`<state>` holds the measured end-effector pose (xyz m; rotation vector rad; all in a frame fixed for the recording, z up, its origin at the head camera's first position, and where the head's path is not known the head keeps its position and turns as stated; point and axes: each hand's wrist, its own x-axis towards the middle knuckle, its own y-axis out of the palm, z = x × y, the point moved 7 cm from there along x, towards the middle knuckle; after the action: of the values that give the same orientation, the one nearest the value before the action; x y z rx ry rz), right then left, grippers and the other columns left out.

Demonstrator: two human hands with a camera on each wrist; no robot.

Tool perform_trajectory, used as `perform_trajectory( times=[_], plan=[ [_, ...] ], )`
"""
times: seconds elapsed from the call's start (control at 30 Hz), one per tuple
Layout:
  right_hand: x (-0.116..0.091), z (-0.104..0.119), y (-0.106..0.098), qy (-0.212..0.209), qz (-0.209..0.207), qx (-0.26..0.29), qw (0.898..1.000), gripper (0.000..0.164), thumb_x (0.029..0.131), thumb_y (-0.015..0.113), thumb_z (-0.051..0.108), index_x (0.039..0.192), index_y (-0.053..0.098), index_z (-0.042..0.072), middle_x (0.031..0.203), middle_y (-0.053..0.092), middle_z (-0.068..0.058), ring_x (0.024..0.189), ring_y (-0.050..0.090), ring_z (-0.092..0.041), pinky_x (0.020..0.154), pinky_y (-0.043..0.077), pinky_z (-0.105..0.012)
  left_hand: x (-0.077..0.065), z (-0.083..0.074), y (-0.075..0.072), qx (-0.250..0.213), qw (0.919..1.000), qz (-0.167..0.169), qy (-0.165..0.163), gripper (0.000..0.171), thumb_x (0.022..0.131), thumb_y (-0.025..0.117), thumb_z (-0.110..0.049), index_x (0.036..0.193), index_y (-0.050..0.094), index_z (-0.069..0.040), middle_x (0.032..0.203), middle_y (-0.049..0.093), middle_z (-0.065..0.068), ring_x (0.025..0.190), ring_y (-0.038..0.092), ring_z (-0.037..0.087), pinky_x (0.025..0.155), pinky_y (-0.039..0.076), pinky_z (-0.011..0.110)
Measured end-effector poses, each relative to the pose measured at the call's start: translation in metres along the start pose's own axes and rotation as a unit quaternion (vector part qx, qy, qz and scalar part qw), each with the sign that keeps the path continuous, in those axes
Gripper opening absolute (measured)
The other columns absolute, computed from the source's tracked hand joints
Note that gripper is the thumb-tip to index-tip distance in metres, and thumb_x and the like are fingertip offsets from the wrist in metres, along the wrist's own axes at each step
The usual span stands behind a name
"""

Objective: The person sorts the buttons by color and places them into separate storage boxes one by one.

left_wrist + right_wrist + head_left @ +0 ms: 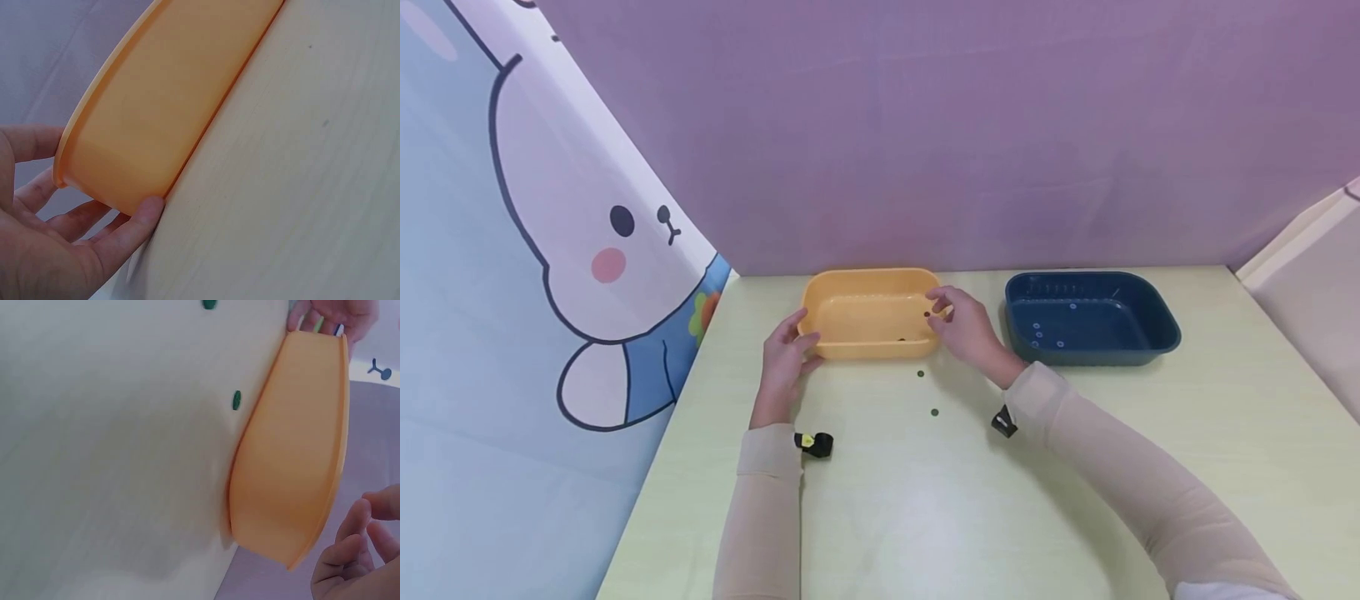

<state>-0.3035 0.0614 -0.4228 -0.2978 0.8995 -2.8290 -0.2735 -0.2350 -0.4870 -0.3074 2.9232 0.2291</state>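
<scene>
A yellow tray (880,350) stands at the back of the table, its outer wall showing in both wrist views. My left hand (785,357) holds its left end, fingers at the rim and a fingertip low on the wall. My right hand (966,327) hovers over the tray's right end, thumb and finger close together. A small dark disc (927,314) shows at those fingertips; the grip itself is partly hidden. Another dark disc (902,340) lies inside the tray, partly behind the front rim. Two green discs lie on the table before it, one nearer the tray (921,373), one farther (935,412).
To the right, a navy tray (1093,358) holds several small discs with pale rings. A purple cloth (925,133) hangs behind the table (880,517). A blue cloth with a cartoon figure (602,325) hangs along the left side.
</scene>
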Motion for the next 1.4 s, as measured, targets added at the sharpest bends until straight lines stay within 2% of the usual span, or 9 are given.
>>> perform_trajectory(
  times=[0.23, 0.37, 0.53, 0.63, 0.67, 0.8, 0.93, 1.17, 1.4],
  plan=[
    [-0.016, 0.005, 0.007, -0.070, 0.015, -0.043, 0.996, 0.027, 0.091, 0.069, -0.001, 0.117, 0.065, 0.000, 0.099, 0.063, -0.010, 0.079, 0.062, -0.023, 0.069, 0.055, -0.034, 0.001, -0.001, 0.000, 0.002, 1.0000, -0.005, 0.002, 0.060, 0.096, 0.064, -0.005, 0.151, 0.047, -0.021, 0.165, 0.025, 0.006, 0.136, 0.047, 0.032, 0.094, 0.055, 0.045],
    [-0.026, 0.012, 0.011, -0.122, 0.034, -0.074, 0.989, 0.014, 0.091, 0.069, 0.000, 0.105, 0.069, 0.002, 0.093, 0.064, -0.005, 0.076, 0.060, -0.019, 0.067, 0.053, -0.032, 0.001, -0.002, 0.000, 0.003, 1.0000, -0.002, 0.004, 0.061, 0.096, 0.063, -0.005, 0.152, 0.046, -0.020, 0.166, 0.024, 0.006, 0.138, 0.046, 0.032, 0.094, 0.055, 0.045],
    [-0.036, 0.016, 0.023, -0.190, 0.085, -0.151, 0.966, 0.005, 0.092, 0.070, 0.006, 0.095, 0.073, 0.007, 0.086, 0.064, 0.003, 0.074, 0.057, -0.012, 0.067, 0.051, -0.028, 0.000, -0.002, 0.000, 0.000, 1.0000, 0.002, 0.004, 0.061, 0.096, 0.063, -0.004, 0.153, 0.044, -0.019, 0.166, 0.022, 0.006, 0.138, 0.045, 0.033, 0.095, 0.054, 0.045],
    [-0.041, 0.013, 0.032, -0.211, 0.115, -0.200, 0.950, 0.005, 0.093, 0.070, 0.009, 0.094, 0.075, 0.011, 0.086, 0.064, 0.005, 0.076, 0.058, -0.011, 0.069, 0.051, -0.030, 0.000, -0.002, 0.000, -0.001, 1.0000, 0.001, 0.003, 0.061, 0.096, 0.063, -0.004, 0.153, 0.045, -0.019, 0.166, 0.022, 0.006, 0.138, 0.046, 0.032, 0.095, 0.054, 0.045],
    [-0.042, 0.012, 0.034, -0.212, 0.123, -0.212, 0.946, 0.006, 0.093, 0.069, 0.010, 0.095, 0.075, 0.012, 0.087, 0.065, 0.006, 0.079, 0.060, -0.011, 0.074, 0.053, -0.031, 0.000, -0.002, 0.000, 0.000, 1.0000, 0.001, 0.003, 0.061, 0.096, 0.063, -0.005, 0.153, 0.045, -0.019, 0.166, 0.022, 0.006, 0.138, 0.046, 0.032, 0.095, 0.054, 0.045],
    [-0.043, 0.005, 0.043, -0.209, 0.149, -0.241, 0.936, 0.009, 0.096, 0.067, 0.011, 0.094, 0.075, 0.015, 0.093, 0.069, 0.006, 0.084, 0.063, -0.012, 0.077, 0.055, -0.033, -0.001, -0.002, 0.000, 0.003, 1.0000, 0.000, 0.003, 0.061, 0.096, 0.063, -0.005, 0.152, 0.045, -0.020, 0.166, 0.022, 0.006, 0.138, 0.046, 0.032, 0.096, 0.054, 0.045],
    [-0.043, 0.002, 0.046, -0.204, 0.157, -0.246, 0.934, 0.011, 0.095, 0.067, 0.009, 0.093, 0.075, 0.016, 0.094, 0.069, 0.005, 0.080, 0.061, -0.012, 0.071, 0.053, -0.030, -0.001, -0.001, 0.000, 0.005, 1.0000, 0.002, 0.000, 0.061, 0.096, 0.063, -0.005, 0.153, 0.045, -0.020, 0.167, 0.021, 0.006, 0.139, 0.045, 0.032, 0.096, 0.054, 0.045],
    [-0.042, 0.000, 0.047, -0.185, 0.184, -0.247, 0.933, 0.019, 0.094, 0.063, 0.004, 0.089, 0.073, 0.018, 0.082, 0.060, 0.006, 0.071, 0.051, -0.012, 0.060, 0.043, -0.025, 0.000, -0.001, 0.000, 0.009, 0.9999, 0.001, -0.004, 0.060, 0.097, 0.062, -0.005, 0.153, 0.044, -0.020, 0.167, 0.021, 0.005, 0.140, 0.043, 0.031, 0.096, 0.054, 0.045],
    [-0.042, -0.002, 0.052, -0.182, 0.204, -0.259, 0.926, 0.026, 0.095, 0.061, 0.003, 0.077, 0.062, 0.021, 0.071, 0.048, 0.004, 0.065, 0.043, -0.012, 0.055, 0.032, -0.024, 0.001, 0.001, -0.001, -0.005, 0.9999, -0.004, -0.010, 0.061, 0.096, 0.063, -0.004, 0.152, 0.046, -0.021, 0.166, 0.022, 0.006, 0.138, 0.046, 0.031, 0.096, 0.054, 0.044]
  ],
)
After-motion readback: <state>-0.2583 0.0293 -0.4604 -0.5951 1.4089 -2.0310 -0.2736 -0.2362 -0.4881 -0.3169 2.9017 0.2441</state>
